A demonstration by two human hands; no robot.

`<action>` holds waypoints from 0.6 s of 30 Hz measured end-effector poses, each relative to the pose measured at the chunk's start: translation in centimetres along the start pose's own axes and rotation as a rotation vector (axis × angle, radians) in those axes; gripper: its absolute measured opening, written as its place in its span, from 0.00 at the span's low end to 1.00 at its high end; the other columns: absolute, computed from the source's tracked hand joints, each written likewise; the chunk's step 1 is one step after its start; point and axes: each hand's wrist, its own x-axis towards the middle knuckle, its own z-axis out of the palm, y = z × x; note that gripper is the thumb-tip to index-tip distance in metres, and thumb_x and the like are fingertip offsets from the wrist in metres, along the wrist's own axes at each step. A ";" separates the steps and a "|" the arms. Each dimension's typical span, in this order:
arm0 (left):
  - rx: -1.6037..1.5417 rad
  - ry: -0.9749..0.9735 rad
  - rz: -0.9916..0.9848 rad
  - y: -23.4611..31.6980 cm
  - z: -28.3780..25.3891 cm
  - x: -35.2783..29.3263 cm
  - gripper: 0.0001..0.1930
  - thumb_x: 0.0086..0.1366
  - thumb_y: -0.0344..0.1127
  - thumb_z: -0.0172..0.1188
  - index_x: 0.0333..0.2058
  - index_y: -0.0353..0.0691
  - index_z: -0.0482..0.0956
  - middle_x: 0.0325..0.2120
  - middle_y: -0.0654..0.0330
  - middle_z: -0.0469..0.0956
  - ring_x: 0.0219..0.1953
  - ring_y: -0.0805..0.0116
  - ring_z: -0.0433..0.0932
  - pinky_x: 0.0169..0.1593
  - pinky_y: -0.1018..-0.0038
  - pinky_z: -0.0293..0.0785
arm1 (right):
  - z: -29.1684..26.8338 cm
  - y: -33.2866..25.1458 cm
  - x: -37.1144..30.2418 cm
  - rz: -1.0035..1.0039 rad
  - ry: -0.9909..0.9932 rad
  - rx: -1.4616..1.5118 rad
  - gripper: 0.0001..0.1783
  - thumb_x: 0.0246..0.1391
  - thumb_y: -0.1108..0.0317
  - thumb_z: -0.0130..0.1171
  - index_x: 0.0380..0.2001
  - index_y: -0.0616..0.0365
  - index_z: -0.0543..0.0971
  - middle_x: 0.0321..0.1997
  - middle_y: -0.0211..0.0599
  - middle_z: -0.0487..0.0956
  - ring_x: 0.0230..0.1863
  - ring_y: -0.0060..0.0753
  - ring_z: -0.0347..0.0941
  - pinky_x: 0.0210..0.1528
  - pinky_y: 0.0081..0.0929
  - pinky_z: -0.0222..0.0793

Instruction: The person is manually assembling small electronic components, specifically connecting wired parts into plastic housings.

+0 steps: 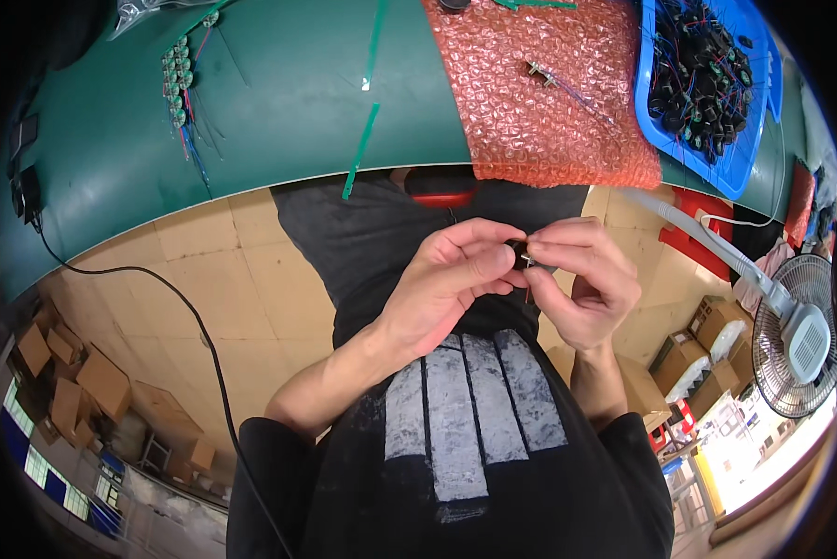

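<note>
Over my lap, in front of the table edge, both hands meet around a small black round part with a light metallic bit at its right side. My left hand pinches the black part between thumb and fingers. My right hand closes its thumb and fingertips on the metallic side of the same part. A short reddish wire seems to hang below it; the fingers cover most of the piece. On the red bubble wrap beyond lies a small component with thin wires.
The green table bears a cluster of small round circuit boards with wires, and green strips. A blue bin holds many wired black parts. A fan stands right; a black cable crosses at left. Cardboard boxes sit lower left.
</note>
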 end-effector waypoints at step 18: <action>0.093 0.031 -0.003 0.1 -0.6 0.4 0.12 0.69 0.30 0.62 0.50 0.36 0.79 0.40 0.60 0.84 0.40 0.76 0.83 0.46 0.78 0.79 | 0.1 -0.1 -0.1 0.172 -0.035 0.072 0.15 0.40 0.80 0.72 0.36 0.59 0.87 0.37 0.36 0.82 0.37 0.31 0.77 0.39 0.26 0.70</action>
